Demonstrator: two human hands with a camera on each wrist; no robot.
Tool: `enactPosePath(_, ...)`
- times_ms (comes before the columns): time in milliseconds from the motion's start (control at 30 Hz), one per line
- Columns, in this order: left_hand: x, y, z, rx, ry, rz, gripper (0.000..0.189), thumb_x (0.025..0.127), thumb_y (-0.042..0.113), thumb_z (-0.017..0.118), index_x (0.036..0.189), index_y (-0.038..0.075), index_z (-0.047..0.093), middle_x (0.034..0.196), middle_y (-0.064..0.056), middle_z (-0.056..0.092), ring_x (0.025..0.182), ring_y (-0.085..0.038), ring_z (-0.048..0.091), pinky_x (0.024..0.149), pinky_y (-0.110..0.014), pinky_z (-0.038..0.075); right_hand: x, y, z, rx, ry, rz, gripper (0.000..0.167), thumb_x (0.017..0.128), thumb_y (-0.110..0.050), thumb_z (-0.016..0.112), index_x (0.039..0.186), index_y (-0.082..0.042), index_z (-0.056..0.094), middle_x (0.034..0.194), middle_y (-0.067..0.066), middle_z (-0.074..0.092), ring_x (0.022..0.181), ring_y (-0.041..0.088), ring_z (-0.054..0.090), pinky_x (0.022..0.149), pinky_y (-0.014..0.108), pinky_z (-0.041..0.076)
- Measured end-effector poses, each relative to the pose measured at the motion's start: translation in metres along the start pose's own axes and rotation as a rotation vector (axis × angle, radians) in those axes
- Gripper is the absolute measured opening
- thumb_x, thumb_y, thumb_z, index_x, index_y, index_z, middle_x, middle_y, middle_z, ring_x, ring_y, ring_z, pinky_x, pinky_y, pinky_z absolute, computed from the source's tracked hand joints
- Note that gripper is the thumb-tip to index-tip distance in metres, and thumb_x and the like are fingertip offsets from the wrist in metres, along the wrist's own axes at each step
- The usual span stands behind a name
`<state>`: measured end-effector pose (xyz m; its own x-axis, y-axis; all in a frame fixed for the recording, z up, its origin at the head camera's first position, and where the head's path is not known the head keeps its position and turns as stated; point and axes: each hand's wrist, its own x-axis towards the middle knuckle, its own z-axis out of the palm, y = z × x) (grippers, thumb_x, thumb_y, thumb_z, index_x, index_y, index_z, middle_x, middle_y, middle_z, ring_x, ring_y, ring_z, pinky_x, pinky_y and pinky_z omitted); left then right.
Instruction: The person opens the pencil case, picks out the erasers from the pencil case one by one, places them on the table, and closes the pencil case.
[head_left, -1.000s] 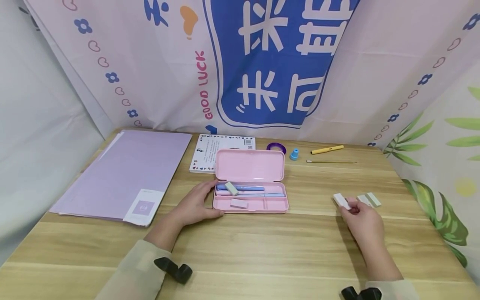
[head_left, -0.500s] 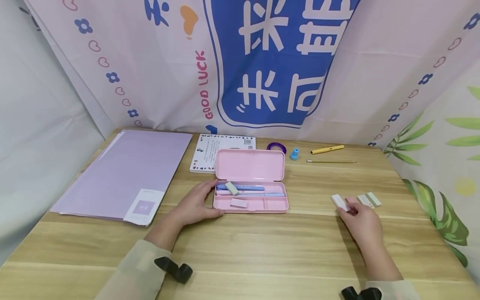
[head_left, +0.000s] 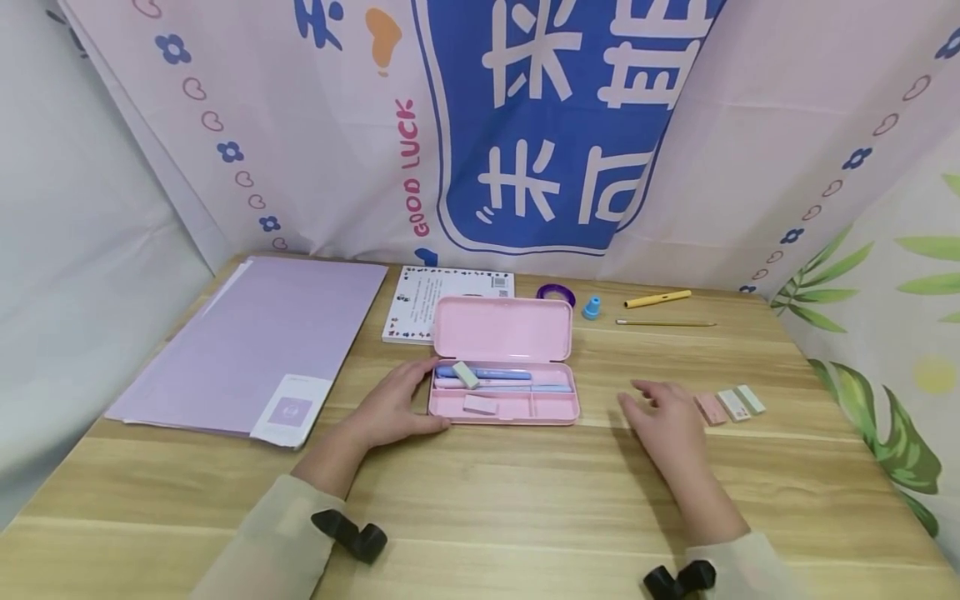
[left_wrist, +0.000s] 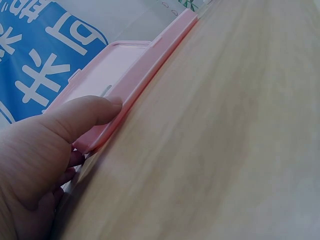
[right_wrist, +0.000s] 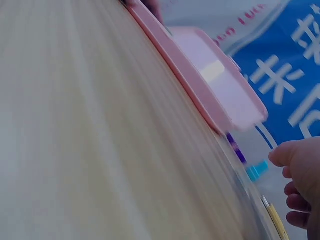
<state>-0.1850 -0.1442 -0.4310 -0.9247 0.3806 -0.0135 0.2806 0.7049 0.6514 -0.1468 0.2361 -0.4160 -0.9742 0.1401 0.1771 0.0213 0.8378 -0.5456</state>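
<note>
A pink pencil case [head_left: 555, 409] stands with its lid raised. My left hand [head_left: 388, 406] holds its left end, the thumb along the front wall in the left wrist view. Inside lie a blue pen [head_left: 502, 374], other slim pens, a pale green eraser [head_left: 466, 375] across them and a white eraser [head_left: 480, 405] in the front compartment. To the right, my right hand [head_left: 670, 425] hovers over the table, fingers loosely bent, no object showing in it. Beside it lie a pink eraser [head_left: 712, 408], a white-sleeved eraser [head_left: 733, 405] and a green eraser [head_left: 750, 399] in a row.
A lilac folder [head_left: 255, 342] lies at the left. Behind the case are a white booklet [head_left: 420, 300], purple tape roll [head_left: 556, 294], small blue cone-shaped item [head_left: 592, 308], yellow pen [head_left: 657, 299] and pencil [head_left: 666, 322]. A printed cloth [head_left: 360, 183] hangs at the table's back edge.
My right hand has let go of the white eraser and moved left from the eraser row; that eraser is now out of sight. My left hand stays on the pencil case.
</note>
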Motion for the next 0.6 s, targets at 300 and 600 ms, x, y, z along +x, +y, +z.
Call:
enactPosePath(300,0.0,-0.002,0.0,-0.001,0.011,0.003,0.096,0.073,0.044,0.081,0.152,0.012,0.035,0.154,-0.017,0.038,0.144,-0.038,0.034,0.117,-0.056,0.03,0.008,-0.064,0.053,0.124,-0.061,-0.222,0.034,0.085,-0.026,0.074,0.112,-0.006,0.072,0.112,0.016,0.068,0.109,0.035,0.06,0.095,0.051,0.049)
enactPosePath(600,-0.002,-0.001,0.001,-0.004,0.022,0.017,0.095,0.074,0.042,0.081,0.151,0.009,0.036,0.153,-0.018,0.039,0.143,-0.039,0.035,0.116,-0.056,0.031,0.011,-0.107,0.086,0.162,-0.12,-0.354,0.031,0.083,-0.028,0.076,0.107,-0.009,0.074,0.1,0.008,0.069,0.1,0.028,0.062,0.088,0.043,0.052)
